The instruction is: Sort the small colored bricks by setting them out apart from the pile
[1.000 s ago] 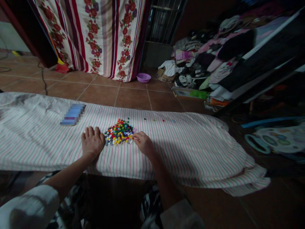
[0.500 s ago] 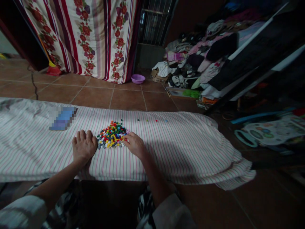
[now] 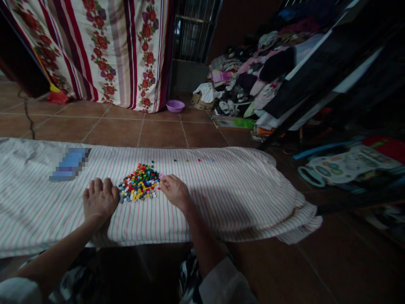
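Note:
A heap of small coloured toy bricks (image 3: pixel 139 183) lies on the striped cloth (image 3: pixel 240 198) between my hands. My left hand (image 3: pixel 100 197) rests on the cloth, palm down with fingers stretched out, at the heap's left edge. At the heap's right edge my right hand (image 3: pixel 174 191) has thumb and forefinger pinched together. A tiny yellow brick (image 3: pixel 161 182) shows at those fingertips, partly hidden by them. Beyond the heap several single bricks form a spaced row, among them a red brick (image 3: pixel 199 160) and a light blue brick (image 3: pixel 211 159).
A blurred blue flat object (image 3: pixel 70 164) lies on the cloth to the left. On the tiled floor beyond are a purple basin (image 3: pixel 175 106) and a red broom head (image 3: pixel 58 97). Piled clothes (image 3: pixel 247 76) and a toy panel (image 3: pixel 341 166) are at the right.
My right hand has drawn slightly back from the heap, its fingertips now at the edge with a brick. My left hand still lies flat beside the heap. The view has swung a little right.

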### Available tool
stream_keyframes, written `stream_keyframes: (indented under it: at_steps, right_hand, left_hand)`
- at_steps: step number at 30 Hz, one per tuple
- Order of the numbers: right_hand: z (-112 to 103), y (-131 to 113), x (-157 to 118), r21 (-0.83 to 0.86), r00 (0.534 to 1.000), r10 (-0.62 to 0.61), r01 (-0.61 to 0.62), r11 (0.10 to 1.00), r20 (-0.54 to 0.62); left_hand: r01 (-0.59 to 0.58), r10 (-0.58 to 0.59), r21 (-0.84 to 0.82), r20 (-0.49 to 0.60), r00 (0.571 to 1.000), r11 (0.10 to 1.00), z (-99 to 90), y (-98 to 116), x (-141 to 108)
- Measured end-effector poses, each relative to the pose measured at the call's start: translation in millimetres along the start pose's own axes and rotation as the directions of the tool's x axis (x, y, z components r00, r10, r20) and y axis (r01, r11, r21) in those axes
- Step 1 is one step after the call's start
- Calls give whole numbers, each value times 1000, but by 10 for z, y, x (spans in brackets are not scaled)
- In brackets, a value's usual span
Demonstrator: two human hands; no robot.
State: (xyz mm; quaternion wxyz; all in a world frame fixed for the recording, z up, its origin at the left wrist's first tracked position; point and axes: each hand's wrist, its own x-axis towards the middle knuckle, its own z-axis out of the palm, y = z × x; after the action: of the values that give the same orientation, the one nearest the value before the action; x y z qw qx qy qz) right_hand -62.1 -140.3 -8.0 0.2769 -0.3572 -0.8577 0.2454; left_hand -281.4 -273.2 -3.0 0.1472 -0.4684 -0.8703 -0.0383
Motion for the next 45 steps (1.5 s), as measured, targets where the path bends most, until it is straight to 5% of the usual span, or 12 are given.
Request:
stream_keyframes:
  at_steps: [10,20,30,37,45]
  right_hand:
    - [-184,419,-119,88,972,61,-42,995,-228]
    - [-470,732,-205,73,911,223,-211,975,-347]
    - [-713,1012,-288,133,796,361,-340,931,-486]
    - [-789,1237,-335,68,756,371,-400,914,-539]
    - [-1012,1603,-274,-123,791,294,-418,900,-536]
  left_hand:
    - [-6,6,9,-10,1000,1000,-38,21,-4]
    - [4,-4,1,14,1000,1000,-78,30,-10]
    - [2,-5,38,67,998,999,-99,35,18]
    - [-16,13,57,48,999,998,-65,27,17]
    - [-13,12,20,31,999,1000,-62,38,13]
